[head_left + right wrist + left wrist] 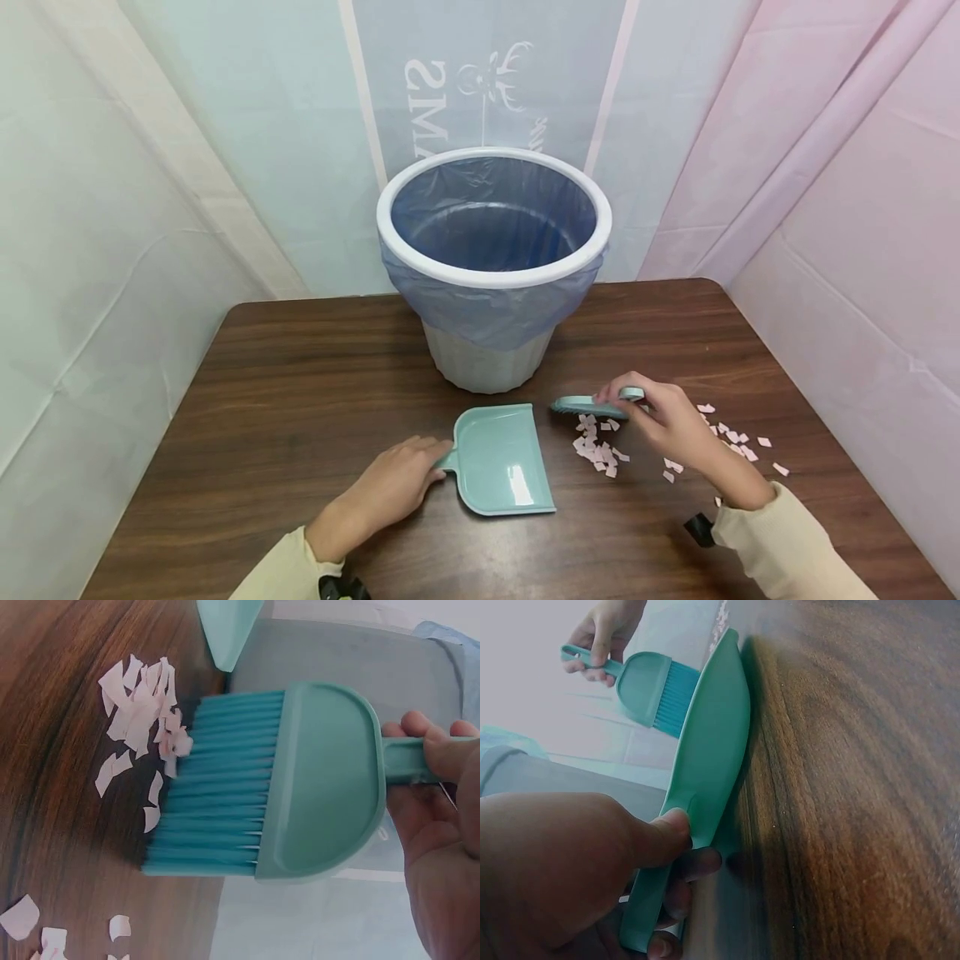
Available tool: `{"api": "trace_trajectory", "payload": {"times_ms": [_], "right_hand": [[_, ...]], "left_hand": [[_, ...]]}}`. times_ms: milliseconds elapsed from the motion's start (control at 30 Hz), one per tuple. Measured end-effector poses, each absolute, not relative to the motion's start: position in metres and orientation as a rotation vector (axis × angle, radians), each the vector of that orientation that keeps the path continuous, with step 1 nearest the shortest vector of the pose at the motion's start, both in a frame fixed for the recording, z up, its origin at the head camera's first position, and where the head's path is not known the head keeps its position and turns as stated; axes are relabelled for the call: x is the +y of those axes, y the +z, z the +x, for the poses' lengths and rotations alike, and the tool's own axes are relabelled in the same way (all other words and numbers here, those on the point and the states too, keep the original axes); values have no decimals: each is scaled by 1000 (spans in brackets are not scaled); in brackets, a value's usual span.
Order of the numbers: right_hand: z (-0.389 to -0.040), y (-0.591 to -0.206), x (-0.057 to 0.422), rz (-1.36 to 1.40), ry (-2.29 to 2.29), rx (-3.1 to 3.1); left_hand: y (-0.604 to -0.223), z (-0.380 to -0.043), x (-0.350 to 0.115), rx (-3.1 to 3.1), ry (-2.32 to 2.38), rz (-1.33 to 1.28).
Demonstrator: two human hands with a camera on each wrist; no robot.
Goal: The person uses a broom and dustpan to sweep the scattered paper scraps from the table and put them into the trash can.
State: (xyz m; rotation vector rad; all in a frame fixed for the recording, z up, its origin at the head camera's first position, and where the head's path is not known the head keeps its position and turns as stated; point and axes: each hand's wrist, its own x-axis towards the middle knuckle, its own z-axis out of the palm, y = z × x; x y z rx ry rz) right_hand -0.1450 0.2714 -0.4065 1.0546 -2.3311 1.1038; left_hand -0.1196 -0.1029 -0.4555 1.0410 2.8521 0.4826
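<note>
My left hand (405, 475) grips the handle of a mint-green dustpan (498, 462) that lies on the table, its wide lip facing right. In the left wrist view the thumb presses on top of the handle with fingers curled beneath. My right hand (667, 421) holds a matching hand brush (330, 780) by its handle. The brush's teal bristles (217, 787) point down at the table, right beside a small heap of pale pink paper scraps (596, 450). That heap lies between the dustpan's lip and my right hand.
A white bin (487, 362) with a bluish plastic liner (495, 312) stands at the back of the dark wooden table (300, 400). More paper scraps (735, 442) are scattered at the right, partly behind my right forearm. Pale cloth walls (112, 250) surround the table on three sides.
</note>
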Motion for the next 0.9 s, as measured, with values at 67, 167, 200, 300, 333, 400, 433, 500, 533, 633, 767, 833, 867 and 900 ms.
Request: {"api": "trace_trajectory", "payload": {"times_ms": [67, 167, 200, 300, 333, 400, 433, 500, 533, 633, 767, 833, 867, 900], "right_hand": [[-142, -405, 272, 1087, 1132, -2328], [-137, -403, 273, 1100, 1165, -2351], [-136, -402, 274, 1099, 1173, -2360], [-131, -399, 273, 1104, 1200, -2368], [-130, -397, 273, 1105, 1209, -2363], [-128, -391, 271, 1113, 1227, -2337], [-127, -387, 269, 1116, 1238, -2323], [-125, -377, 267, 1123, 1260, -2300], [-124, -373, 267, 1125, 1273, -2296], [-122, -363, 269, 1136, 1343, -2313], [-125, -363, 278, 1218, 1515, -2344], [-128, -366, 282, 1285, 1594, -2348], [-129, -368, 283, 1316, 1620, -2349], [-130, -370, 284, 1340, 1642, -2353]], "left_hand": [[-456, -119, -103, 2851, 485, 1041], [-456, -119, -103, 2848, 491, 1039], [-456, -119, -103, 2847, 493, 1040], [-455, -119, -103, 2847, 495, 1045], [-455, -119, -103, 2847, 496, 1048], [-455, -119, -103, 2848, 499, 1057], [-455, -119, -103, 2850, 503, 1063], [-455, -119, -103, 2851, 508, 1068], [-455, -119, -103, 2851, 510, 1072], [-455, -120, -103, 2853, 510, 1070], [-455, -120, -103, 2852, 506, 1061], [-455, -120, -103, 2850, 509, 1061], [-455, -120, -103, 2849, 509, 1059], [-454, -120, -103, 2848, 509, 1058]]}}
